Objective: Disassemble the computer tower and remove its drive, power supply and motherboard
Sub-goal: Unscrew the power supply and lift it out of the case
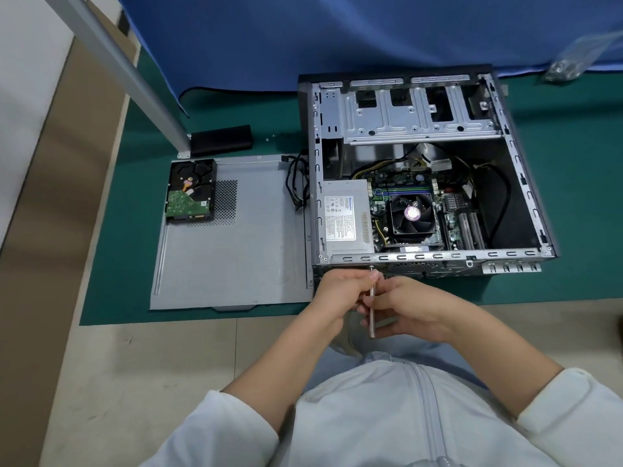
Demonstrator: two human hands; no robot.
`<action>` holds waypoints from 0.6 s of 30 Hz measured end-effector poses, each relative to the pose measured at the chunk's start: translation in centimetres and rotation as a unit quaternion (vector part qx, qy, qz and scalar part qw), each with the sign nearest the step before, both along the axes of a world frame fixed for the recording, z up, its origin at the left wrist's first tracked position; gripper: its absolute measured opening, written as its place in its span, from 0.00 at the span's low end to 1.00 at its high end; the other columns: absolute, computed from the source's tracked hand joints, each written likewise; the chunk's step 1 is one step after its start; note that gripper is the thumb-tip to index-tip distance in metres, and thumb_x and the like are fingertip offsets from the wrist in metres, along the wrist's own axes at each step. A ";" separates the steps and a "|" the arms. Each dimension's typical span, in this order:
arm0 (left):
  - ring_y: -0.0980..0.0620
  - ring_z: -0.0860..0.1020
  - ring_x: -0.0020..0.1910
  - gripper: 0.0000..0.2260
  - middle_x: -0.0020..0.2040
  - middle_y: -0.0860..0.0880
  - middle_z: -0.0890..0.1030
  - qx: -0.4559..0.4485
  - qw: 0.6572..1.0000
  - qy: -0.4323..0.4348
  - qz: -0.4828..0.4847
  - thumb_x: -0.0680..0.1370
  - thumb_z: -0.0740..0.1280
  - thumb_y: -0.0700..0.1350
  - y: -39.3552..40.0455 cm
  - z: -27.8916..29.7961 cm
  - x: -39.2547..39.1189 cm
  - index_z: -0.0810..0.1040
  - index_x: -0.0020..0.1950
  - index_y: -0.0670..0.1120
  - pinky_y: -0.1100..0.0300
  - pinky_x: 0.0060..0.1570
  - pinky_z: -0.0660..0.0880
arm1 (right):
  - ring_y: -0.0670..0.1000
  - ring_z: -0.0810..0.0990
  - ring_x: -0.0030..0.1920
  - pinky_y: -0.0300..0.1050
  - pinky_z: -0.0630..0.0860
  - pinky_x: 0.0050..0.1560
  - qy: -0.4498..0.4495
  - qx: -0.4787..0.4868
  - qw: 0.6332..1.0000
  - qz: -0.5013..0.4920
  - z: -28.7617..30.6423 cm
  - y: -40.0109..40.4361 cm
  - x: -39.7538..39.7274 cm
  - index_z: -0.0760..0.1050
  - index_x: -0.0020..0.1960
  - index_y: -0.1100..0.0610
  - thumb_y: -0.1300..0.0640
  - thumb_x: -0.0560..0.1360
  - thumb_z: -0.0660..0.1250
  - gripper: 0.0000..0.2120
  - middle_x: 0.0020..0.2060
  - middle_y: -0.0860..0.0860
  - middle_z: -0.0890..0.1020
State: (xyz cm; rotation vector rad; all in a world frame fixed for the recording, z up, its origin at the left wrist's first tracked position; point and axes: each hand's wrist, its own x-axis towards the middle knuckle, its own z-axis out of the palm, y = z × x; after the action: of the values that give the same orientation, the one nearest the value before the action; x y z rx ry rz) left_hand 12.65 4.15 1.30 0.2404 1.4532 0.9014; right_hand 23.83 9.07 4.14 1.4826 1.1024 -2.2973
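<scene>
- Computer tower (421,170) lies on its side, open, centre-right of frame on the green mat (111,264); side panel (236,257) lies flat to its left.
- Drive (190,190) is already out, resting on the panel, left of centre.
- Power supply (347,219) and motherboard (411,210) are both in the case.
- My left hand (337,291) and right hand (408,308) meet at lower centre, both sets of fingers curled around a screwdriver (372,305); its tip sits at the tower's rear edge by the power supply, on what looks like a screw.
- Risk: tip could slip off the screw head if I tilt the shaft, stripping it or jabbing my left fingers, which sit close to the tip.
- Risk: the freed screw is tiny, so it could drop onto the mat or into the case and get lost.
- Risk: once the screws are out, the power supply's cables (404,163) are likely to tug on the motherboard if I lift too soon.
</scene>
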 end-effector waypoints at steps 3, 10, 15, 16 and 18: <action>0.57 0.70 0.22 0.07 0.26 0.52 0.77 0.008 1.000 -0.013 -0.018 0.79 0.65 0.42 -0.2 -0.1 0.0 0.82 0.42 0.47 0.67 0.27 0.72 | 0.55 0.79 0.42 0.53 0.78 0.51 -0.006 0.011 1.000 -0.004 0.0 0.2 0.1 0.74 0.51 0.65 0.72 0.79 0.55 0.10 0.42 0.59 0.79; 0.47 0.73 0.30 0.13 0.33 0.44 0.76 0.040 0.994 0.012 -0.103 0.75 0.69 0.54 -0.5 -0.1 -0.9 0.80 0.38 0.45 0.59 0.40 0.73 | 0.55 0.84 0.41 0.48 0.81 0.45 -0.008 0.015 1.000 0.018 -0.3 0.0 0.3 0.74 0.54 0.64 0.63 0.79 0.62 0.06 0.40 0.57 0.84; 0.55 0.80 0.37 0.06 0.37 0.50 0.83 0.044 0.998 0.037 -0.027 0.75 0.70 0.45 -0.3 -0.5 -0.3 0.83 0.43 0.42 0.67 0.35 0.75 | 0.52 0.81 0.33 0.46 0.81 0.37 -0.002 0.007 1.000 -0.004 -0.6 -0.3 0.5 0.75 0.48 0.63 0.62 0.77 0.65 0.04 0.35 0.56 0.80; 0.57 0.81 0.40 0.05 0.40 0.51 0.84 0.039 0.999 0.028 -0.012 0.76 0.69 0.43 -0.3 -0.5 -0.1 0.83 0.45 0.43 0.69 0.36 0.75 | 0.51 0.81 0.33 0.46 0.81 0.38 0.006 0.005 1.000 -0.003 -0.6 -0.3 0.5 0.75 0.48 0.63 0.63 0.78 0.64 0.03 0.35 0.56 0.79; 0.59 0.82 0.41 0.05 0.43 0.52 0.84 0.032 0.999 0.012 0.004 0.77 0.67 0.42 -0.3 -0.6 0.4 0.83 0.45 0.45 0.68 0.37 0.76 | 0.52 0.80 0.35 0.46 0.81 0.41 0.028 -0.018 0.999 -0.011 -0.5 -0.2 0.7 0.76 0.46 0.63 0.66 0.78 0.61 0.05 0.36 0.56 0.78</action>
State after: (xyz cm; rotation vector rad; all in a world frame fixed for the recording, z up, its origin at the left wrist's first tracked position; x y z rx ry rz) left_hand 13.00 3.89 0.72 0.2941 1.4500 0.9563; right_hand 24.54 8.90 3.68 1.4345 1.0590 -2.3737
